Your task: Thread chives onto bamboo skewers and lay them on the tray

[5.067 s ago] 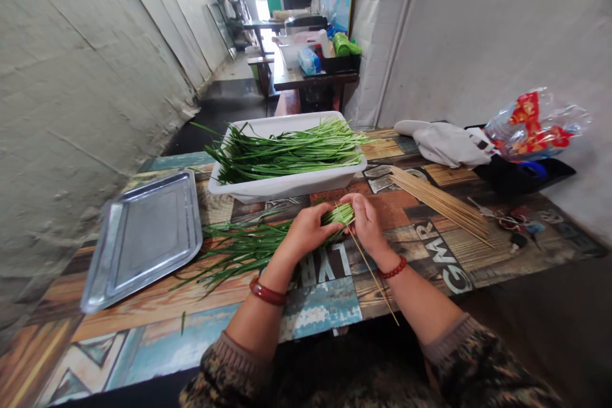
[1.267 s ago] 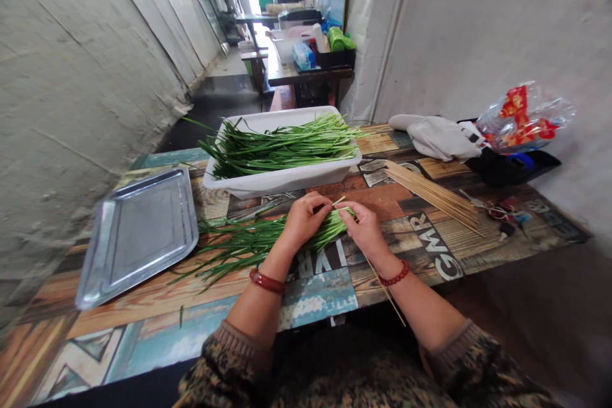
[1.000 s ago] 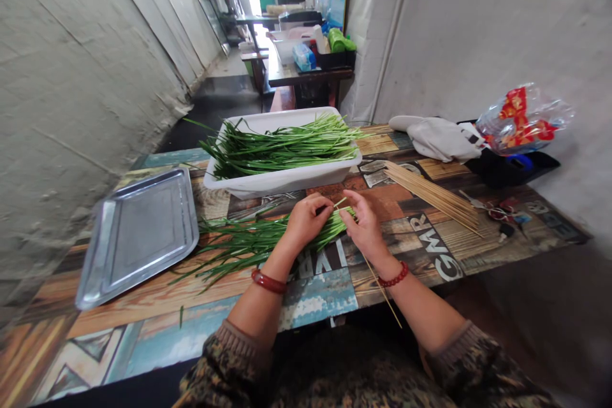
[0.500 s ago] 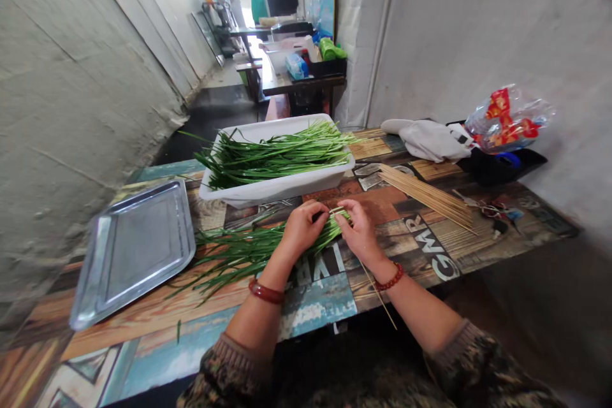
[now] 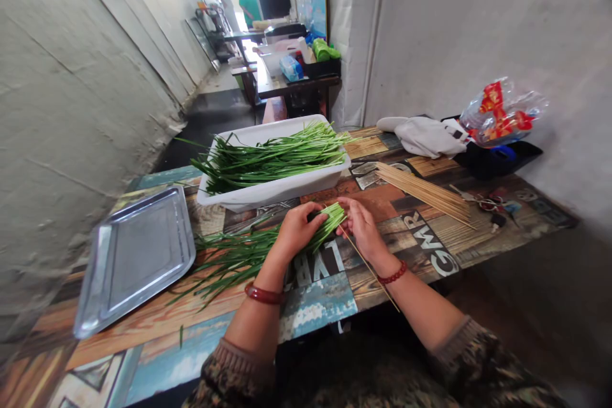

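My left hand [image 5: 300, 229] is closed around a bunch of garlic chives [image 5: 243, 252], near its pale cut ends. The dark leaves trail leftward over the table. My right hand [image 5: 359, 228] is at the stem ends, with its fingers bent round a thin bamboo skewer [image 5: 367, 264]. The skewer slants down past my wrist over the table's front edge, its upper tip close to the stems. Whether the tip pierces a stem I cannot tell. Behind my hands stands a white plastic tub [image 5: 272, 196] holding more chives [image 5: 282, 156].
A metal tray [image 5: 143, 255] lies at the left. To the right are a pile of bamboo skewers [image 5: 423, 192], a set of keys [image 5: 495, 207], a pale cloth item [image 5: 425, 136] and a clear plastic bag with red print [image 5: 504, 111]. Two people stand far back by the doorway.
The stem ends have been brought together, now showing as a neat bundle between my hands. My right fingers have shifted slightly on the skewer. The view has moved a little.
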The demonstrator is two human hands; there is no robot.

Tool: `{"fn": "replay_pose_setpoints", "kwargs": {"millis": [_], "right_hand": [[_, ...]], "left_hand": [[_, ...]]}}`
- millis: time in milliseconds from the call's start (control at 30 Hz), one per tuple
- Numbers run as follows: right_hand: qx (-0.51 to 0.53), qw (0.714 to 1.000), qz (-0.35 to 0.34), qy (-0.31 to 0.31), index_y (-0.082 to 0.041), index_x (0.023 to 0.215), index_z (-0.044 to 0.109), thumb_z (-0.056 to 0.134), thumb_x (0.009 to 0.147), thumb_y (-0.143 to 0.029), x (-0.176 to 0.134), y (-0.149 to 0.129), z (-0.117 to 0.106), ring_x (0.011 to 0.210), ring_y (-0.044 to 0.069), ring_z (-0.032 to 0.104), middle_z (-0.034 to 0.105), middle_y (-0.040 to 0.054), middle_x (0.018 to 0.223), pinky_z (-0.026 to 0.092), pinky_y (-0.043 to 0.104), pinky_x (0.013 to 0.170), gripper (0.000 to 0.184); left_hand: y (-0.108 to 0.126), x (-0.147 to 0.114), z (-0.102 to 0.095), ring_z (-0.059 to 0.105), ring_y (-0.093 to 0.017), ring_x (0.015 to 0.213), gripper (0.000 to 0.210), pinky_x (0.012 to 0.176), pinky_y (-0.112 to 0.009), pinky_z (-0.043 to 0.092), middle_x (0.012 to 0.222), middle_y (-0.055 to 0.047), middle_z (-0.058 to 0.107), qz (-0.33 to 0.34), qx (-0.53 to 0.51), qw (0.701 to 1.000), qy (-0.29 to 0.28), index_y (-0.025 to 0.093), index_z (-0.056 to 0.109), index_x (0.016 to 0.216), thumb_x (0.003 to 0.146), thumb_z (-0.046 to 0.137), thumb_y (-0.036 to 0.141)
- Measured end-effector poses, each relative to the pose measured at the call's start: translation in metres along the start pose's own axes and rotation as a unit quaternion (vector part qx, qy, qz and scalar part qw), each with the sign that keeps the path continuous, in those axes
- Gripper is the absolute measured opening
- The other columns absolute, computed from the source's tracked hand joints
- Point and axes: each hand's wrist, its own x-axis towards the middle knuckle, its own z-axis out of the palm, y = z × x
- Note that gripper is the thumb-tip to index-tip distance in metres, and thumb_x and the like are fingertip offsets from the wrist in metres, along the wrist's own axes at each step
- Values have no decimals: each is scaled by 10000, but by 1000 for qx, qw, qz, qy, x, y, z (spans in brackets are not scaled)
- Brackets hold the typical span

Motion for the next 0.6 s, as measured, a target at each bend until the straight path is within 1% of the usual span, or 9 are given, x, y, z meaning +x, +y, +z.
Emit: {"fn": "replay_pose_setpoints", "kwargs": {"millis": [100, 167, 200, 233, 300, 367, 433, 533, 600], "right_hand": [[-20, 1000, 5, -16, -174, 983, 578, 389, 896, -598, -1, 1, -1, 483, 108, 565, 608, 22, 719, 376, 202, 387, 472], [-75, 997, -9, -32, -175, 863, 570, 440, 885, -574, -2, 2, -2, 430, 88, 518, 591, 1, 645, 351, 194, 378, 420], [-103, 994, -18, -41, -177, 840, 566, 476, 875, -552, -2, 4, -2, 404, 78, 487, 580, -13, 611, 340, 190, 375, 387], [-124, 991, -24, -48, -179, 850, 569, 505, 867, -528, -2, 5, -1, 380, 70, 456, 564, -29, 576, 329, 188, 370, 355], [-140, 988, -23, -54, -180, 947, 577, 525, 861, -494, -1, 7, -1, 345, 67, 403, 524, -60, 513, 303, 186, 351, 330], [-137, 989, -21, -48, -176, 1050, 561, 522, 863, -475, 0, 9, 0, 330, 72, 376, 492, -79, 480, 286, 187, 338, 355], [-137, 989, -26, -41, -170, 1104, 545, 518, 869, -456, 1, 9, 1, 330, 74, 368, 475, -86, 471, 296, 190, 344, 371], [-159, 986, -44, -38, -177, 1050, 561, 498, 885, -424, 0, 7, 1, 352, 76, 392, 473, -80, 488, 325, 191, 372, 304], [-182, 981, -54, -38, -185, 977, 568, 486, 891, -396, -1, 5, 0, 368, 77, 418, 478, -75, 508, 340, 192, 391, 242]], "left_hand": [[0, 1, -1, 608, -148, 717, 153, 677, -250, 430, 800, -20, 699, -8, -4, 999, 39, 161, 668, 855, 825, 598, 294], [0, 1, -1, 589, -140, 692, 142, 652, -244, 414, 770, -15, 684, -12, -1, 999, 53, 159, 661, 828, 817, 608, 289], [0, 1, 0, 580, -137, 681, 137, 642, -242, 406, 754, -13, 675, -12, 1, 998, 57, 157, 655, 812, 813, 613, 287], [-1, 1, 1, 573, -134, 674, 132, 637, -240, 400, 739, -10, 666, -11, 3, 998, 58, 155, 649, 794, 809, 619, 282], [-1, 0, 3, 565, -130, 670, 128, 637, -237, 394, 715, -4, 650, -7, 1, 999, 50, 153, 631, 755, 802, 626, 271], [1, 0, 5, 561, -128, 671, 129, 638, -233, 393, 700, 2, 638, -2, -3, 999, 41, 153, 615, 727, 798, 628, 260], [4, -1, 6, 559, -125, 669, 131, 635, -229, 395, 693, 8, 634, 6, -10, 1000, 26, 155, 612, 723, 800, 625, 260], [8, -1, 3, 573, -128, 677, 131, 645, -228, 414, 719, 3, 659, 21, -38, 999, -10, 159, 641, 770, 817, 605, 276], [7, 0, -1, 597, -141, 718, 161, 676, -238, 433, 775, -18, 687, 22, -48, 999, -1, 160, 667, 825, 848, 563, 281]]}}
